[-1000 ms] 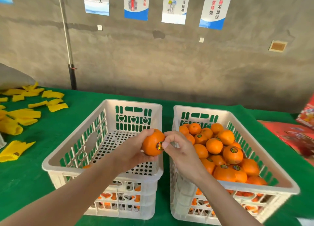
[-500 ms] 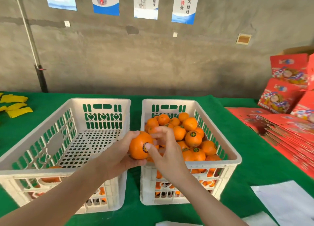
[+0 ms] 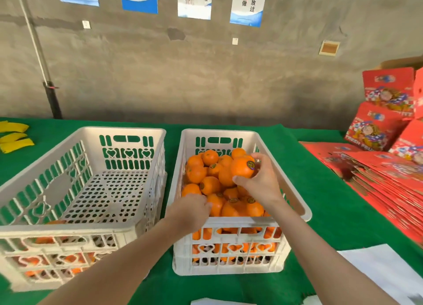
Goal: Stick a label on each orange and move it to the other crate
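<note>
- Head view: one orange [image 3: 240, 170] raised just above the far right of the heap in the right crate [image 3: 305, 210], pinched between thumb and curled fingers of the right hand [image 3: 263, 183].
- Round dark label [image 3: 250, 165] with a yellowish mark stuck on that fruit's upper right side; print too small to read.
- Left hand [image 3: 191, 210] low over the near left corner of the same crate, fingers bent down onto the fruit; cannot tell whether gripping one or only touching.
- Hands well apart, both over the right crate.
- Heap [image 3: 206, 174] of oranges piled to about the rim, several bearing the same round dark stickers, lettering unreadable.
- Left crate [image 3: 123, 130] just beside it, white and slotted, with heart cut-outs in its walls; perforated floor in view, and orange fruit glimpsed through the near wall's slots.
- Green cloth [image 3: 320, 201] under both crates.
- Red cartons [image 3: 375, 130] standing at far right, printed with a cartoon figure and "FRESH FRU…", the rest cut off; flat stack [image 3: 389, 181] of the same red cartons lying in front.
- White sheets [image 3: 377, 265] at near right; yellow pieces [image 3: 16, 137] at far left.
- Posters [image 3: 248, 4] on the grey wall [image 3: 206, 75], partly cropped; legible characters include "不放过", "坚持" and "合标准".
</note>
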A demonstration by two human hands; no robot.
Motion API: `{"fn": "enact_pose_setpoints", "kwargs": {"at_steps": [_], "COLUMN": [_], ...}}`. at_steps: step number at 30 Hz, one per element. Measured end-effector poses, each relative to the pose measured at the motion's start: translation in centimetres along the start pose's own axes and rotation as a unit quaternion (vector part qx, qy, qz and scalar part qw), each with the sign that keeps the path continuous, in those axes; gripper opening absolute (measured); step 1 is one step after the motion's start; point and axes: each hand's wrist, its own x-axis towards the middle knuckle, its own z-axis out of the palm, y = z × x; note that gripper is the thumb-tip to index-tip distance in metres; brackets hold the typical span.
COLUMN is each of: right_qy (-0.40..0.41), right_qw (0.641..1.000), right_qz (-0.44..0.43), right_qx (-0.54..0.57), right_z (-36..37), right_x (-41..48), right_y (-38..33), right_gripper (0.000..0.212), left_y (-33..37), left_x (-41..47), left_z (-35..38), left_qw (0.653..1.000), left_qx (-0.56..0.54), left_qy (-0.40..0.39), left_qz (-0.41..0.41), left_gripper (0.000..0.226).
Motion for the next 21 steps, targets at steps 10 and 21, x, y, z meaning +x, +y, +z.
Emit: {"fn": "enact_pose_setpoints", "kwargs": {"at_steps": [10, 21], "right_qy": [-0.070, -0.037], "right_qw": [0.984, 0.991], "right_qz": [-0.001, -0.121], "right_qx": [-0.162, -0.041], "right_z": [9.9, 7.5], "right_x": [8.9, 4.3], "right_y": [1.4, -0.1], "right_gripper": [0.058, 0.047], "left_y": [-0.6, 0.0], "left_x": [1.4, 1.0], "left_z": [1.1, 0.4], "left_qw": [0.998, 0.998], "left_qx": [0.033, 0.010], "left_qy": [-0.015, 0.046], "left_qz": [-0.044, -0.051], "left_gripper": [0.034, 0.034]}}
